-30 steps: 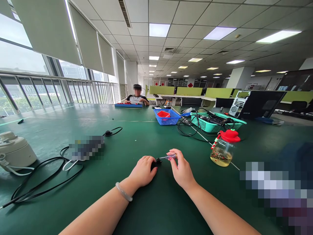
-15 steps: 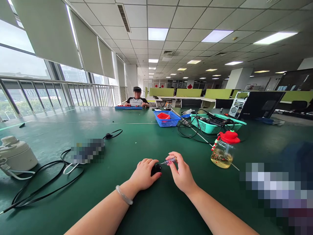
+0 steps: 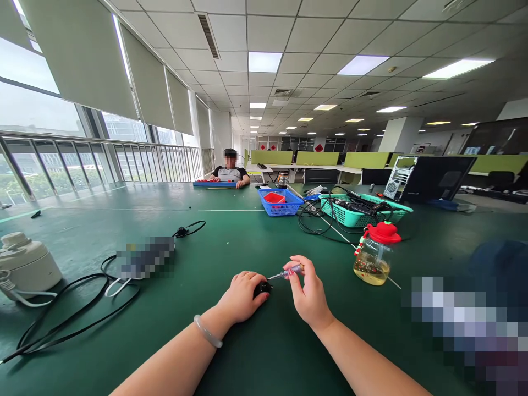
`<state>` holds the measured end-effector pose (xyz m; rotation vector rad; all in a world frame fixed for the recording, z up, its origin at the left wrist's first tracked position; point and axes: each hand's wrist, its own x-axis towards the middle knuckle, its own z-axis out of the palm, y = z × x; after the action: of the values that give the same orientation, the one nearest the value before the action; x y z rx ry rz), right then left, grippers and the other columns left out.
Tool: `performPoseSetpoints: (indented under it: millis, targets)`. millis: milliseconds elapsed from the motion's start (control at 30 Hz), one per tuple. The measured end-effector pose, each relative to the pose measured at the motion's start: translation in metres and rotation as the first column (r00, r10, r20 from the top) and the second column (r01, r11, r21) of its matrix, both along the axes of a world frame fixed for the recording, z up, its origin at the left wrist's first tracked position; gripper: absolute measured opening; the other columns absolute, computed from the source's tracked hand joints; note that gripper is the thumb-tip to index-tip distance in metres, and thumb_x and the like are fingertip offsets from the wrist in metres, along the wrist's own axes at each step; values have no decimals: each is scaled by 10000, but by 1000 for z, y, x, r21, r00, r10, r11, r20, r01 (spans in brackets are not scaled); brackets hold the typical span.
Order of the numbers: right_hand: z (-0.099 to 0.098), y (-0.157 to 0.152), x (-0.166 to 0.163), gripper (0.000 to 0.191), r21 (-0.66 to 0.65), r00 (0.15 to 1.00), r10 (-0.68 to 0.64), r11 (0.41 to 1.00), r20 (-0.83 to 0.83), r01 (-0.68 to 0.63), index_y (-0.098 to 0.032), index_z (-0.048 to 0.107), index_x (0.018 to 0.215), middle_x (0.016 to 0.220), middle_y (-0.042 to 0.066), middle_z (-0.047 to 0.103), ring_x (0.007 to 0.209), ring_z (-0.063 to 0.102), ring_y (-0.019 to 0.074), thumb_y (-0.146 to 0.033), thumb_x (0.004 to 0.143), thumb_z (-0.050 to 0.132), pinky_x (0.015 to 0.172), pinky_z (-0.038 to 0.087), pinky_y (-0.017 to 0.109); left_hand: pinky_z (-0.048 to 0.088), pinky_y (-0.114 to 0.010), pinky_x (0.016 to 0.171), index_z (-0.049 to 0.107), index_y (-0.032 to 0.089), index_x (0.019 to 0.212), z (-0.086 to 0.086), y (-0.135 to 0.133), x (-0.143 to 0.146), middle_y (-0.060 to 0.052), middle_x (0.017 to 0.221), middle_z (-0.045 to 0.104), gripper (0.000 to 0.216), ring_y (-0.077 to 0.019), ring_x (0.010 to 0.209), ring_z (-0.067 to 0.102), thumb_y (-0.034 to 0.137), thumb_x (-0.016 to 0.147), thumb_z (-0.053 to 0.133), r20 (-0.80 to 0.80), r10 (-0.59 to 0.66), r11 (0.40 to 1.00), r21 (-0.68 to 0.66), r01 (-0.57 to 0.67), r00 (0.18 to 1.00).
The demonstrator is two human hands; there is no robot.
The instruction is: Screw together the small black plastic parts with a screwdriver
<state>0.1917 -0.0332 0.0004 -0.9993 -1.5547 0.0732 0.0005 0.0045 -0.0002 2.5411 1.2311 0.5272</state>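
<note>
My left hand [image 3: 241,295] rests on the green table [image 3: 231,236] with its fingers curled round a small black part [image 3: 261,288]. My right hand [image 3: 307,291] pinches a thin screwdriver [image 3: 286,271] with a clear handle. The screwdriver's metal tip points left and down onto the black part. A pale bangle [image 3: 207,331] sits on my left wrist.
A glass jar with a red lid [image 3: 374,255] stands right of my hands. Black cables [image 3: 74,308] and a white appliance [image 3: 25,264] lie at left. A blue basket [image 3: 280,202] and a teal basket [image 3: 361,210] with cables sit further back. A person [image 3: 230,168] sits at the far end.
The screwdriver tip has tilted down onto the black part. Both hands have stayed in nearly the same place, and the view has shifted slightly.
</note>
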Motion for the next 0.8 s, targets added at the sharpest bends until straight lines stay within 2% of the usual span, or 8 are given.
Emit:
performPoseSetpoints:
  millis: [100,400,600,700,800]
  targets:
    - [-1,0,0,225,3,1000,-1,1000,5,1,-221,453,1172,915,58,667,793,674,181,-212,949,419,739,567,337,384,-461,1031,586,276,1159,-1,1,0,-46,1194,645,330,-261,1163,513,420,866,545,-4,-13,1000,7,13,1000]
    - [-3,4,0,233,-15,1000,4,1000,-26,-4,-216,453,1176,923,68,661,789,676,191,-225,944,431,733,570,353,399,-434,988,621,277,1078,1,-9,5,-38,1141,650,237,-237,1114,523,387,913,491,-36,7,998,56,-5,999]
    - [-5,7,1,232,-4,999,-2,1000,-33,2,-213,453,1165,910,69,664,791,678,202,-231,935,428,735,565,372,407,-412,979,596,249,1081,4,-14,9,-50,1163,637,238,-232,1129,521,346,947,424,-89,45,999,32,-43,995]
    - [-4,8,5,241,-24,998,-17,1000,-58,15,-215,450,1173,910,67,667,782,679,199,-229,933,422,725,565,366,407,-410,980,587,245,1081,3,-19,3,-53,1158,623,238,-231,1121,518,332,950,408,-108,91,996,19,-89,990]
    - [-4,9,7,242,-29,996,-22,999,-88,19,-213,446,1174,908,68,666,757,676,191,-230,935,416,701,568,352,410,-424,963,584,260,1071,5,-31,-16,-47,1156,610,227,-236,1110,512,323,945,406,-147,118,993,20,-117,982]
